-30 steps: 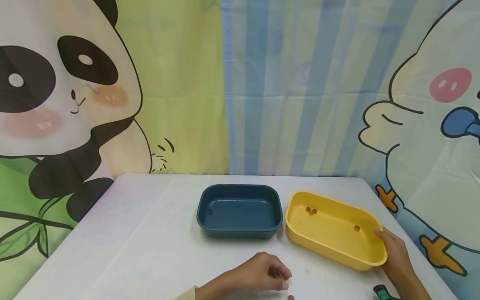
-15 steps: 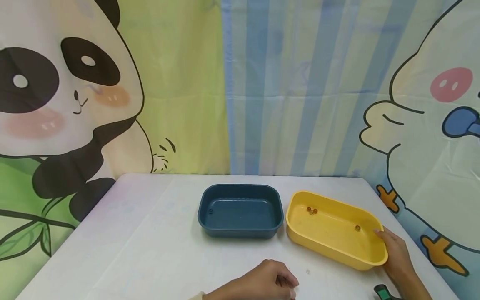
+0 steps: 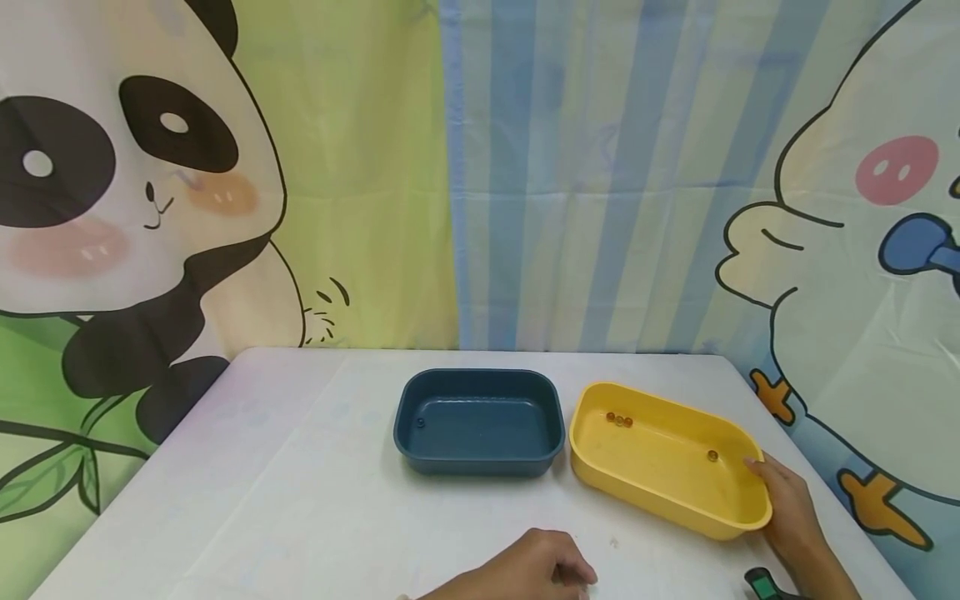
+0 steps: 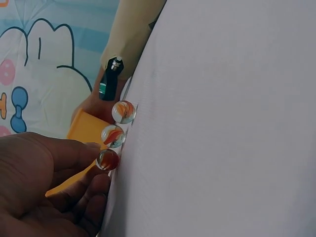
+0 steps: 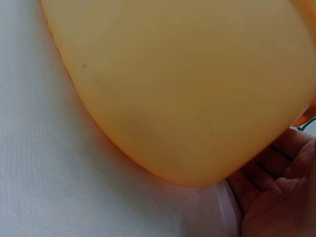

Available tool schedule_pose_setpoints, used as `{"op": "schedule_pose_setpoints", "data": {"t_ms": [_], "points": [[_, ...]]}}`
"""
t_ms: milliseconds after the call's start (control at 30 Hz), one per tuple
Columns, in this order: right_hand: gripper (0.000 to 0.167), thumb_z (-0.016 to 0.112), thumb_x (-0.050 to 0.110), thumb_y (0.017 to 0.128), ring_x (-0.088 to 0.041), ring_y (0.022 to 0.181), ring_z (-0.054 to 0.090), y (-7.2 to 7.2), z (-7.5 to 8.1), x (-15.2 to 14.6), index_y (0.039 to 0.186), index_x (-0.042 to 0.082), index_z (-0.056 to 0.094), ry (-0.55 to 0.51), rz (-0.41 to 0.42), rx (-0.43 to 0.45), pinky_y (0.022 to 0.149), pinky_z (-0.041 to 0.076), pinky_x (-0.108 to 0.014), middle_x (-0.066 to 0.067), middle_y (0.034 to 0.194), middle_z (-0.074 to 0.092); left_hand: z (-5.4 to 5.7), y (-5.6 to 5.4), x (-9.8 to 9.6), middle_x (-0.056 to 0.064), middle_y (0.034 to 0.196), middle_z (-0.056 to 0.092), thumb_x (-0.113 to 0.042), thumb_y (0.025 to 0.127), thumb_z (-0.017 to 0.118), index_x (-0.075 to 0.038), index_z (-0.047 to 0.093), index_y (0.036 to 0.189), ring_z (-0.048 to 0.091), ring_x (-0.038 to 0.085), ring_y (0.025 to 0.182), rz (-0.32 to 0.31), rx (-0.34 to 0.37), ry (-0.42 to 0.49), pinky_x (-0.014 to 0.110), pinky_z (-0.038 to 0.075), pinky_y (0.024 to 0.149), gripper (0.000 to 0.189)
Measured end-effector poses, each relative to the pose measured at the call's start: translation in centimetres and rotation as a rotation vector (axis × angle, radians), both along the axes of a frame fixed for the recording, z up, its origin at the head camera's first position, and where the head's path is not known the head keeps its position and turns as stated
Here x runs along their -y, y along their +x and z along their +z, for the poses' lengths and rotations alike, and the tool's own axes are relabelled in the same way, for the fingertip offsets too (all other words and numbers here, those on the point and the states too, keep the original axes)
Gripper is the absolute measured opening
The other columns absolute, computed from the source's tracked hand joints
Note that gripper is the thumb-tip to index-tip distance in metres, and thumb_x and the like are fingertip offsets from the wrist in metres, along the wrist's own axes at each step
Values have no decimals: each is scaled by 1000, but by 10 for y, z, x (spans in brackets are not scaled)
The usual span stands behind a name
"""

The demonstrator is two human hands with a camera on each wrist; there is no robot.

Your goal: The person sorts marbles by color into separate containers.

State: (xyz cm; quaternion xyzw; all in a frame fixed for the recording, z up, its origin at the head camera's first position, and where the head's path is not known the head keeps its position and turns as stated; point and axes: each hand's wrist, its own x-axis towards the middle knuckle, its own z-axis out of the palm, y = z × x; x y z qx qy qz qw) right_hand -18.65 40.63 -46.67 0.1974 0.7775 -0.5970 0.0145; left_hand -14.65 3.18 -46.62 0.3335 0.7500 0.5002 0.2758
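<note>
In the left wrist view, my left hand (image 4: 47, 173) pinches a clear glass marble (image 4: 107, 160) with a red-orange swirl between its fingertips. Two more swirled marbles, a middle one (image 4: 113, 136) and a far one (image 4: 124, 112), line up just beyond it on the white cloth. The head view shows the back of this hand (image 3: 528, 568) at the bottom edge, its marbles hidden. My right hand (image 3: 793, 517) grips the right end of a yellow tray (image 3: 675, 507), thumb over the rim. Its palm (image 5: 279, 197) shows beside the tray's corner in the right wrist view.
Several amber marbles (image 3: 619, 420) lie inside the yellow tray, with a single one (image 3: 712, 456) nearer the thumb. Left of it stands a dark blue tray (image 3: 480, 468) holding a small marble (image 3: 420, 422). A cartoon curtain (image 3: 570, 183) hangs behind the white table (image 3: 300, 475).
My left hand has moved right and down towards the near edge. The loose marble beside it has left the head view. The marbles grouped in the yellow tray have rolled into a row.
</note>
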Motion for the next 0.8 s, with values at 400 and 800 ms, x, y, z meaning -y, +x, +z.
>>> {"op": "schedule_pose_setpoints", "data": {"t_ms": [400,800], "points": [[64,25,38,106,26,79,42,1,-1,-1,153,2,1,-21,5,-24,80,50,-10,-18,159,6,-1,0,0,-14,84,62,0,89,67,-5,75,99,56,-4,75,-27,-38,-17,15,51,68,14],[64,26,39,106,9,114,46,0,-4,0,153,4,2,-32,-18,-21,81,48,-9,-15,160,6,-2,-1,3,-13,83,61,-6,88,70,-10,78,93,56,-2,74,91,-29,27,17,51,66,10]]}}
